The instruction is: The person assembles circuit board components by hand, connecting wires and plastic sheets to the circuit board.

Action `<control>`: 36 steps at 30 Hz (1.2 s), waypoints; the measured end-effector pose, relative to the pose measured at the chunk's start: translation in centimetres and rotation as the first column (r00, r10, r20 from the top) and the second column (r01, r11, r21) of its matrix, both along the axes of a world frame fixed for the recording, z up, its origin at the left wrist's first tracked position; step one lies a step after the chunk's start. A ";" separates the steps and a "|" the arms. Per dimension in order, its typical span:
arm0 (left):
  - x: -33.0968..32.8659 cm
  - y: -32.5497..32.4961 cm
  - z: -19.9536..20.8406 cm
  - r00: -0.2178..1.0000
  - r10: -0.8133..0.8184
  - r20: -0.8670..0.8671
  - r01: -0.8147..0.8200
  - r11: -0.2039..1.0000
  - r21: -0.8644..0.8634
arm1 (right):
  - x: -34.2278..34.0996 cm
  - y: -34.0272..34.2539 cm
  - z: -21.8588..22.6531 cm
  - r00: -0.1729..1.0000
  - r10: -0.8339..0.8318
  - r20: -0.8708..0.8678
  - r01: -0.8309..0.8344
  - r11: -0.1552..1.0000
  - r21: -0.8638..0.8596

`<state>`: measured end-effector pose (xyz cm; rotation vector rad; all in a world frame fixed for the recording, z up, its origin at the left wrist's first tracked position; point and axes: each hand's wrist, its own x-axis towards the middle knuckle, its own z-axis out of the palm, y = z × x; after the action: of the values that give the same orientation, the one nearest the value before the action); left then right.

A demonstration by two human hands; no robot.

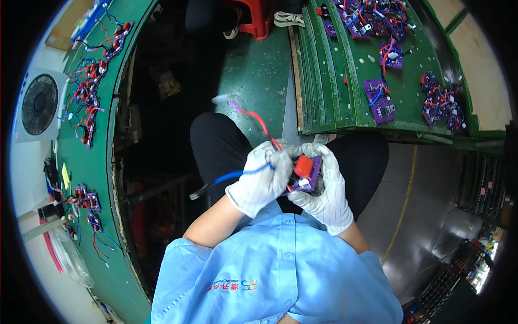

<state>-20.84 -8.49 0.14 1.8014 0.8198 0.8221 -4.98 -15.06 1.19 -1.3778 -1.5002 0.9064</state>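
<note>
Over our lap, both gloved hands hold a small purple board (308,174) with a red part on top: left hand (263,181) fingers wrapped around its left edge and a blue wire (229,176), right hand (326,189) cupping it beneath. It looks light, stiff and fragile; we judge the edges the safest grip, since the red wire (258,122) trails loose.

You are gripping a purple circuit board (308,174) in both gloved hands, left hand (263,180) and right hand (328,190), its red wire (259,122) and blue wire (232,176) trailing.
</note>
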 end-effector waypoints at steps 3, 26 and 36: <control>-1.0 -0.1 -2.3 0.996 0.083 0.018 -0.029 0.537 -0.843 | 0.1 0.3 2.2 0.999 0.021 0.043 -0.020 1.000 -0.019; -0.9 -1.9 2.1 0.985 0.167 -0.041 -0.172 0.966 -0.195 | 0.6 -0.1 2.8 0.975 -0.220 -0.018 0.219 0.975 -0.050; 0.1 -2.5 3.3 0.961 0.277 -0.012 -0.272 0.935 -0.226 | 0.4 0.3 2.9 0.977 -0.206 -0.054 0.209 0.976 0.065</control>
<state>-20.71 -11.04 3.46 1.4952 1.1233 0.8847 -4.56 -14.72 4.12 -1.4213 -1.3119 0.7429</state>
